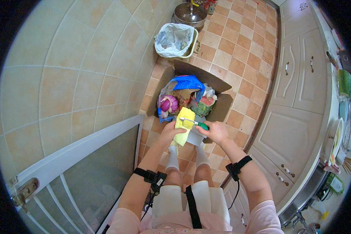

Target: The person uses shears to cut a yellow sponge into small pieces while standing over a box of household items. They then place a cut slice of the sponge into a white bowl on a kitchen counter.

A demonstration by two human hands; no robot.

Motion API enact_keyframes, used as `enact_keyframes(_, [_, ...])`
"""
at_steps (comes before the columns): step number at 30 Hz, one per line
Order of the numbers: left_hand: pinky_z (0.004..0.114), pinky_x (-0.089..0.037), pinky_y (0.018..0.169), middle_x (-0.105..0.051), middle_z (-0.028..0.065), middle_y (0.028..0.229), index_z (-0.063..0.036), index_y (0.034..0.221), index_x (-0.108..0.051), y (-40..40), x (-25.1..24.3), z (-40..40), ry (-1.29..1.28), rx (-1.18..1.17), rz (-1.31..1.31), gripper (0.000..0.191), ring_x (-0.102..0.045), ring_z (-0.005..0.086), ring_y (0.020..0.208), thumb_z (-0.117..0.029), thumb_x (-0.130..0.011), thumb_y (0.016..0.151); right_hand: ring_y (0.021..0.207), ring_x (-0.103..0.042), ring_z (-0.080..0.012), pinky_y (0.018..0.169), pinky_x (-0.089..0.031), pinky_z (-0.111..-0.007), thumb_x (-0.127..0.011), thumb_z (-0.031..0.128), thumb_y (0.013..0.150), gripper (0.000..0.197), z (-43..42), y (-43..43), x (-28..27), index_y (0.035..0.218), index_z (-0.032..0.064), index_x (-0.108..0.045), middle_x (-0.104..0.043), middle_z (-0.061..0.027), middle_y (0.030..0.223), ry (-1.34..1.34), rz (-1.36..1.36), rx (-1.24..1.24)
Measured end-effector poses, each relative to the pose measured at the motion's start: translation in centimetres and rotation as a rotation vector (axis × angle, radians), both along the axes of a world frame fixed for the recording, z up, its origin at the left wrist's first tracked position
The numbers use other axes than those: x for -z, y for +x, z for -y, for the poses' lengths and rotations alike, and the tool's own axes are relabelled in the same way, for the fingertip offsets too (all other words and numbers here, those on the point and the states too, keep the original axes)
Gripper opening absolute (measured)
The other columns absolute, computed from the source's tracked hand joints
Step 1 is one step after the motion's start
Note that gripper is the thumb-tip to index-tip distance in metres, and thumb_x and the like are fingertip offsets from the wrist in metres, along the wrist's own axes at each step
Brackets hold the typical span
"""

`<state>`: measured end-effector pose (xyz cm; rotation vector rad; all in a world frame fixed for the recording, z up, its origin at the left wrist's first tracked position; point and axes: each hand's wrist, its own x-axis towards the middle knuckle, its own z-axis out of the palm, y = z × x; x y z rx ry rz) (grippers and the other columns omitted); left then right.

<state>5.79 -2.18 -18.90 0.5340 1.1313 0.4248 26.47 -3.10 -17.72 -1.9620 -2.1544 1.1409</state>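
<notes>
My left hand point(169, 134) holds a long yellow piece of produce point(181, 137), perhaps a peeled vegetable or fruit, tilted over the near edge of a cardboard box. My right hand point(215, 130) grips the green handle of a peeler or small knife point(203, 126), whose metal end lies on the yellow piece. Below and beyond my hands, the open cardboard box point(223, 109) holds a blue and clear plastic bag point(187, 82), a purple onion or cabbage-like vegetable point(168, 103) and a cut piece of watermelon point(204, 106).
Beyond the box stand a bin lined with a white bag point(174, 41) and a lidded pot point(190, 13). A tiled wall and a white-framed door point(84, 142) are on the left. White cabinets point(292, 131) line the right, with a crowded counter and a sink above.
</notes>
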Motion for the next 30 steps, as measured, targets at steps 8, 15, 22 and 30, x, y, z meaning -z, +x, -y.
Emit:
enact_keyframes(8, [0.027,-0.046,0.073,-0.056,0.0097,0.098,-0.0006,0.108,-0.047,0.5,-0.4,-1.0,-0.038,0.071,0.111,0.031,-0.057,0.0163,0.084,-0.007,-0.053,0.079,0.056,-0.057,-0.0325,0.053,-0.046,-0.04,-0.046,0.056,0.074,0.05,0.3,0.4,0.4,0.074,0.0092,-0.064,-0.056,-0.0174,0.057,0.006,-0.041,0.02])
enact_keyframes(15, [0.024,-0.042,0.072,-0.057,0.0051,0.092,-0.0002,0.101,-0.051,1.8,0.9,0.2,0.127,-0.134,-0.081,0.027,-0.054,0.0119,0.082,-0.004,-0.056,0.075,0.059,-0.057,-0.0329,0.055,-0.047,-0.041,-0.044,0.056,0.074,0.051,0.1,0.0,0.2,0.074,0.0084,-0.064,-0.057,-0.018,0.06,-0.026,-0.029,0.049])
enact_keyframes(22, [0.024,-0.042,0.07,-0.059,0.0044,0.088,-0.0004,0.097,-0.053,2.0,0.9,0.4,0.175,-0.117,-0.156,0.023,-0.055,0.0121,0.077,-0.001,-0.056,0.074,0.059,-0.058,-0.0325,0.055,-0.047,-0.041,-0.044,0.057,0.074,0.052,0.1,-0.3,0.0,0.074,0.0083,-0.064,-0.057,-0.018,0.06,-0.042,-0.011,0.057])
enact_keyframes(30, [0.026,-0.045,0.071,-0.059,0.0079,0.091,-0.0012,0.102,-0.052,2.6,1.2,3.5,-0.061,-0.272,-0.049,0.028,-0.057,0.0157,0.08,0.0,-0.056,0.074,0.057,-0.057,-0.0313,0.052,-0.046,-0.04,-0.041,0.061,0.073,0.055,0.0,1.5,1.0,0.068,0.0104,-0.062,-0.057,-0.0154,0.057,-0.129,0.015,-0.095])
